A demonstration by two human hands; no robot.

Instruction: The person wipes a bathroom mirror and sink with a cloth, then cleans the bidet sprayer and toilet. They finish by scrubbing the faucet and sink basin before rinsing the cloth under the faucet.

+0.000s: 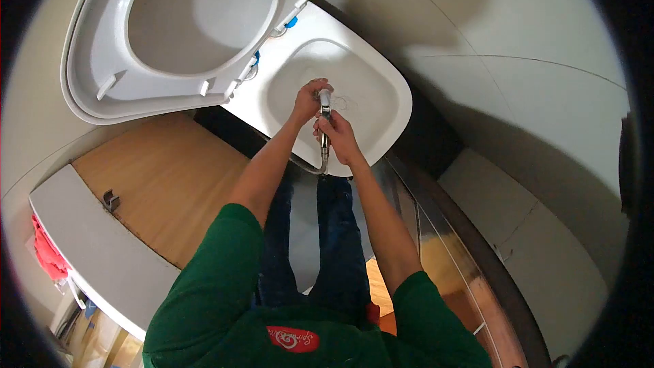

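Observation:
Over the toilet bowl point(400, 105), a chrome bidet sprayer point(325, 110) points away from me. My right hand point(340, 138) is closed around its handle, with the thumb across the near side. My left hand point(312, 99) is at the white spray head, its fingers curled against the far end and partly hidden. A metal hose point(313, 167) bends from the bottom of the handle toward the left, over the bowl's near rim. Thin dark curved lines show on the inside of the bowl just beyond the sprayer.
The grey toilet seat point(102, 41) stands raised at upper left, with blue-marked hinges. A wooden door panel point(163, 184) with a metal latch lies to the left, beside a grey ledge point(112, 225). A pink cloth point(48, 251) hangs at far left. Pale walls close in at right.

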